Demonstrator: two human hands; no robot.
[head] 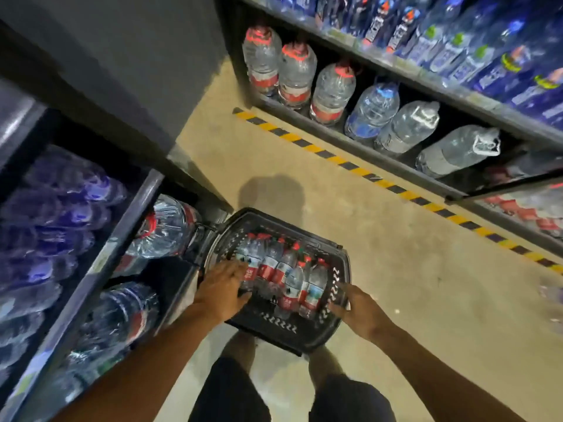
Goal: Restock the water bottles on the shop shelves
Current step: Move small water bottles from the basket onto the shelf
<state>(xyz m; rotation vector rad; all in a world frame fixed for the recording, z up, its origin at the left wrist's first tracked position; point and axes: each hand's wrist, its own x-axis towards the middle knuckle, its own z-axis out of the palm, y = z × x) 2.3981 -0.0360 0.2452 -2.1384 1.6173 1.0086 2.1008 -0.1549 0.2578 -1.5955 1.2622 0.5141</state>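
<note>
Black basket (341, 263) stands on the floor, near centre, filled with small red-labelled water bottles (286, 275); left hand (222, 287) reaches in at the left, fingers curled onto a bottle; right hand (350, 303) grips the basket's right rim.

A yellow-and-black striped tape line (396, 190) runs slantwise across the beige concrete floor (380, 269). A grey wall (122, 62) stands at upper left.
</note>
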